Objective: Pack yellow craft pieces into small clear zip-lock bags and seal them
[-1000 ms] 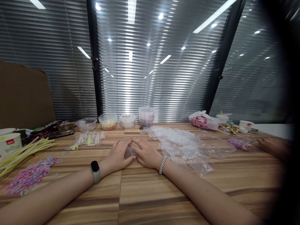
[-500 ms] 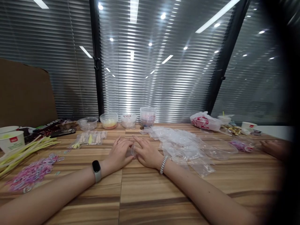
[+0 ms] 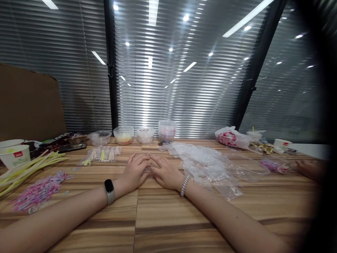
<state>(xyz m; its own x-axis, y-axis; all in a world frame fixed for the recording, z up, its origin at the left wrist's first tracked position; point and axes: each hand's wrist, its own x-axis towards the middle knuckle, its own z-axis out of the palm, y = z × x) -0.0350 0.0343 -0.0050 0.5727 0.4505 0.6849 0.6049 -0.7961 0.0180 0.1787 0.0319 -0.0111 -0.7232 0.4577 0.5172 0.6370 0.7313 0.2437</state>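
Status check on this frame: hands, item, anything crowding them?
Left hand and right hand together on small clear plastic bag, flat on wooden table. Heap of clear plastic bags close beside right hand.

Bare table near the body lies open; plastic bags crowd right; loose bands left.

Colours on our wood-grain table

We see a brown-striped table, pink and purple bands near left, yellow-green sticks, a black watch, a white beaded bracelet, and a red-and-white bag far right.
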